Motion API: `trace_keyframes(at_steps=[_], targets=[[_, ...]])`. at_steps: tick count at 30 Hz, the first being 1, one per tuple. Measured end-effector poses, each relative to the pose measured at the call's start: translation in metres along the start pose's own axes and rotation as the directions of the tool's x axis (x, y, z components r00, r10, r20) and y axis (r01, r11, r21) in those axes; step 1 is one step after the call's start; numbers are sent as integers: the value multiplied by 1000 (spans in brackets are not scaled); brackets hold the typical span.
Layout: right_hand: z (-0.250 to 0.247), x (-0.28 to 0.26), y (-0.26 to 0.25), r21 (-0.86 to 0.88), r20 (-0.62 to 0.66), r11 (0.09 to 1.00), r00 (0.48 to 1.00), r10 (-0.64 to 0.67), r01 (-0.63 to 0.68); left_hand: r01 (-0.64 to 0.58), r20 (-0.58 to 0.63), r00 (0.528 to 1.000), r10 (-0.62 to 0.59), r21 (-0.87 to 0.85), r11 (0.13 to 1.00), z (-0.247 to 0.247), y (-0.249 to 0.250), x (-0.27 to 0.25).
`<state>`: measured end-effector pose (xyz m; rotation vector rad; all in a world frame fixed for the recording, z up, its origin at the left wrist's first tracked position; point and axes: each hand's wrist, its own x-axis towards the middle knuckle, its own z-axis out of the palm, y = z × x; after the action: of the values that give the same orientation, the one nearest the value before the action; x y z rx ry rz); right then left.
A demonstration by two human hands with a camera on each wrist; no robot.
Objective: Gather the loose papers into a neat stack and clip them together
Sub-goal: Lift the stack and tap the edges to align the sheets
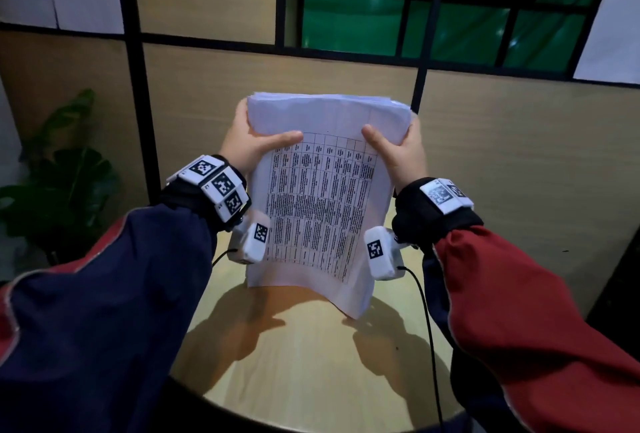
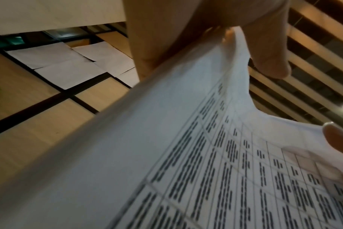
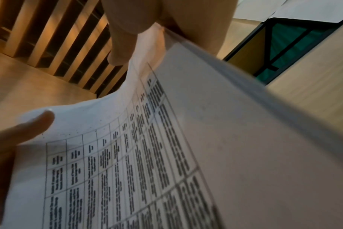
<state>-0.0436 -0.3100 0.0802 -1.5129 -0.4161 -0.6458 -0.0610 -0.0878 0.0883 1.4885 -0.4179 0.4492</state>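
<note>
Head view: a stack of papers (image 1: 322, 190) is held up in the air over the round counter (image 1: 311, 363), between the person's two hands.
Stack direction: the long axis runs from the near edge, which hangs low over the counter, up and away to the far edge; the printed face is turned toward the person.
Left hand (image 1: 247, 145): grips the stack's far left side, thumb pressed across the top sheet, fingers curled behind.
Right hand (image 1: 403, 148): grips the far right side the same way, thumb on the front, fingers behind.
Stack shape: many thin white sheets; the far edges sit roughly flush but show slight steps, and the near right corner droops.
Print: a black ruled table with dense columns of text covers the top sheet below a blank far margin.
Left wrist view: the top sheet bows up between the thumbs.
Counter: pale wood grain, smooth, with a dark rim at the near edge.
Surroundings: a leafy plant (image 1: 65, 169) at far left; wood wall panels in black frames behind.
</note>
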Motion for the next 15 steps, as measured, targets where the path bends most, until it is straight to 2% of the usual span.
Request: trace_keyframes(at_steps=[3,6,9,15], targets=[[1,3,-10,-137,-5,980,989,-145,143,-39,-31,999,39,-4,999,5,8,7],[-3,13,-13,-203,19,932,953,-304,301,-67,-44,997,68,25,997,5,9,9],[-4,17,-13,-212,28,913,936,-351,349,-76,-38,996,76,13,997,1,6,10],[0,24,-15,-264,-46,890,917,-396,371,-110,-64,992,107,-41,993,-2,6,11]])
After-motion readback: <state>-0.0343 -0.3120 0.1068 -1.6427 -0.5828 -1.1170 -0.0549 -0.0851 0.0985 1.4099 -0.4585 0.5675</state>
